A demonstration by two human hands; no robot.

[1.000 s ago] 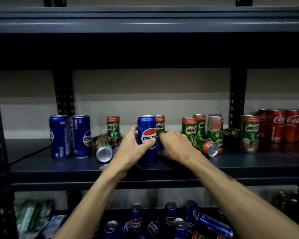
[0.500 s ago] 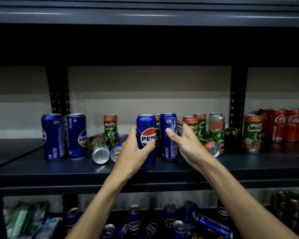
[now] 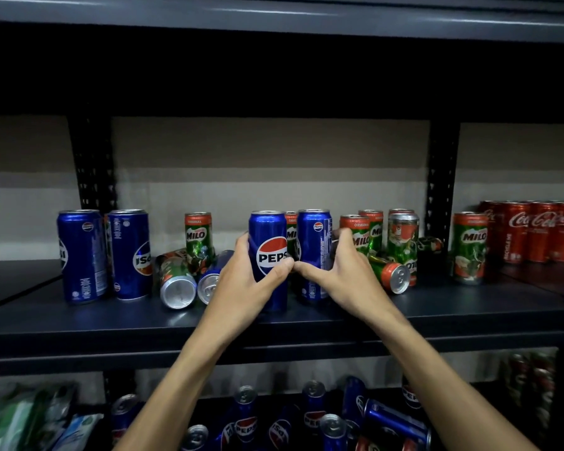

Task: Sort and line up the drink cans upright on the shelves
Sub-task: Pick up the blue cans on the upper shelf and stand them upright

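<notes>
Blue Pepsi cans (image 3: pixel 268 255), upright, side-by-side

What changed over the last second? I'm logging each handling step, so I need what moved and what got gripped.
The right hand stood a second Pepsi can upright beside the first, let go briefly, and now closes on it again. The left hand kept hold of the front Pepsi can. The two Pepsi cans at the left, the toppled cans and the Coca-Cola cans stayed put.

Pepsi cans (image 3: pixel 269 255) left of Milo cans (image 3: pixel 355 236)
</notes>
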